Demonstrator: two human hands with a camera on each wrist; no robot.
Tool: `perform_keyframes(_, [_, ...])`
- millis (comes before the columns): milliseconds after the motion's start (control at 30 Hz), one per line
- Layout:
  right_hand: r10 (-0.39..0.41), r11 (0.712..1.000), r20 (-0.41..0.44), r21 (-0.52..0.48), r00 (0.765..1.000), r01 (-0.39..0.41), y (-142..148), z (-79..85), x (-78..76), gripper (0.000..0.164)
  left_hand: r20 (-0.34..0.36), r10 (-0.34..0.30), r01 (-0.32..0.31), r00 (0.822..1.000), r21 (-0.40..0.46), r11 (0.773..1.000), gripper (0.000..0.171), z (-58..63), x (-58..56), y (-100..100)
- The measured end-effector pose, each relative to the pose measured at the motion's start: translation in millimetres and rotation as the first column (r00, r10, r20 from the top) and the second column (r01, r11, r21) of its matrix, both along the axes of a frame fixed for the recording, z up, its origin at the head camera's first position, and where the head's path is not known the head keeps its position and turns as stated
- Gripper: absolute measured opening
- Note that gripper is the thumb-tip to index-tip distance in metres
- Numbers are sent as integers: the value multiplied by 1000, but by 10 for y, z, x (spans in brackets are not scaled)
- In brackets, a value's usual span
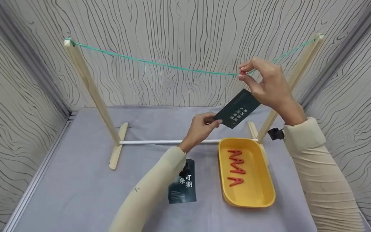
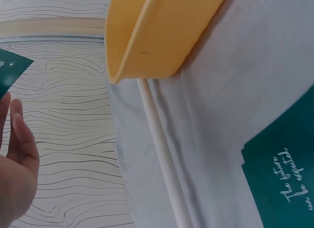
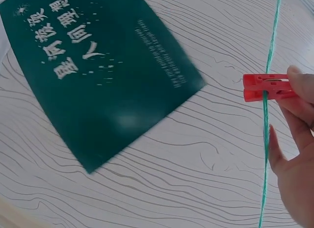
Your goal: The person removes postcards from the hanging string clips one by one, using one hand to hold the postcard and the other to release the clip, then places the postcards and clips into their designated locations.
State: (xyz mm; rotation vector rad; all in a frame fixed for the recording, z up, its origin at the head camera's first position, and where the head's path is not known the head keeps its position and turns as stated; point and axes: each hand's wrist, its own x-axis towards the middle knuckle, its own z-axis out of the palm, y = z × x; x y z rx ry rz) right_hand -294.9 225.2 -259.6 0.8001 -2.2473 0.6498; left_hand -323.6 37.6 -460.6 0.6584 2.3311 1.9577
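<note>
My right hand (image 1: 269, 84) pinches a red clothespin (image 3: 270, 86) at the green string (image 1: 159, 64). In the right wrist view the string passes across the clothespin near its jaws. Below and to the left, my left hand (image 1: 201, 128) holds a dark green card (image 1: 238, 108) with white characters by its lower left end, thumb on the front. The card hangs tilted, its upper end under the right hand and apart from the clothespin. Only the card's corner (image 2: 13, 71) shows in the left wrist view.
Two wooden posts (image 1: 89, 87) on feet carry the string, joined low by a white rod (image 1: 153, 142). A yellow basin (image 1: 258, 193) holds several red clothespins (image 1: 235, 181). Left of it, more green cards (image 1: 183, 194) lie piled, partly under the left sleeve. A patterned wall (image 1: 172, 29) stands behind.
</note>
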Motion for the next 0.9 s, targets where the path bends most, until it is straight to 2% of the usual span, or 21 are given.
perform_keyframes(333, [-11,1000,-49,-23,999,9,-65,53,35,16,14,43,-41,999,-109,993,7,-73,-4,-218])
perform_keyframes(600, [11,997,-122,-75,993,-20,-108,84,64,12,7,63,-62,998,-104,993,7,-75,-35,-343])
perform_keyframes(900, [75,993,-205,-71,976,-91,-170,83,188,14,1,80,-79,997,-136,988,11,-128,17,-387])
